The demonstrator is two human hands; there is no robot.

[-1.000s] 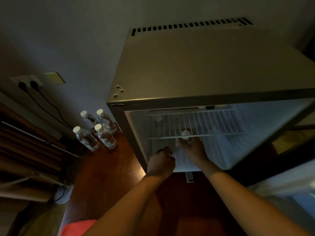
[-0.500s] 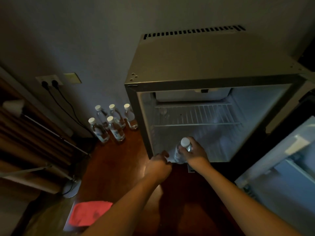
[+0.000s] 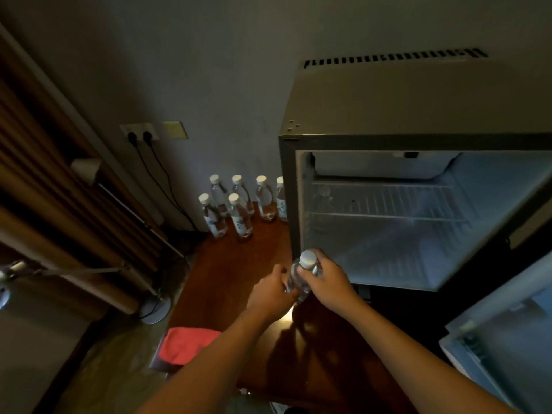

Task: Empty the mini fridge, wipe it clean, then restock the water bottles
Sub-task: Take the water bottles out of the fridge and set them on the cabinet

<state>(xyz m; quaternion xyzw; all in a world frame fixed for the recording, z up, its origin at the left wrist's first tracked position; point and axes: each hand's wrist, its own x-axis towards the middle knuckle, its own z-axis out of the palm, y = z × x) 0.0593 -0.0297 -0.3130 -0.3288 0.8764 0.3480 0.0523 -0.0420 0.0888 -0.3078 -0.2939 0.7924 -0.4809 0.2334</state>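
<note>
Emptying step: right hand (image 3: 327, 282) gripping water bottle (image 3: 301, 274) near fridge (image 3: 418, 115) front, left hand (image 3: 270, 292) curling onto it. Next: standing it left, among floor bottles (image 3: 239, 201).

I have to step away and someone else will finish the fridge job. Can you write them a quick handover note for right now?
Right hand grips a water bottle near its cap, just outside the open fridge. Left hand touches the bottle's lower body; whether it grips is unclear.
Six bottles stand on the wooden floor left of the fridge.
A red cloth lies on the floor nearer the person.
Done: the fridge shelf and floor look empty.
Left: set this bottle down, wipe the inside, restock the bottles.
</note>
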